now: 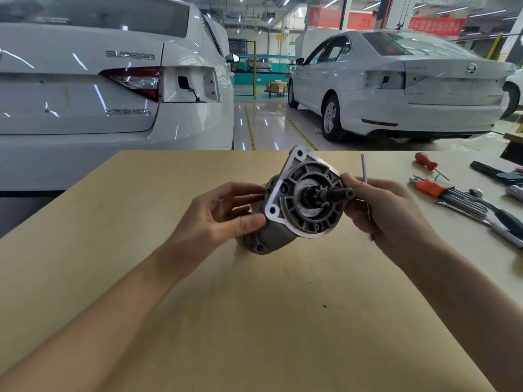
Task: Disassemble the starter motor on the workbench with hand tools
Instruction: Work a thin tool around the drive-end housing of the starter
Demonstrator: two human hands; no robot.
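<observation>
The grey starter motor (pixel 300 205) is tilted up off the tan workbench (pixel 254 306), its flanged drive end and pinion shaft facing me. My left hand (pixel 223 210) holds its left side, thumb pressed near a flange hole and fingers behind the housing. My right hand (pixel 379 210) touches the flange's right edge with its fingertips and grips a thin metal hex key (pixel 364 171) that sticks up above the fingers.
Tools lie at the bench's right edge: a red-handled screwdriver (pixel 426 162), a hex key set in an orange holder (pixel 441 190), wrenches (pixel 498 219) and a black tool (pixel 495 174). Two white cars (pixel 113 80) stand beyond the bench.
</observation>
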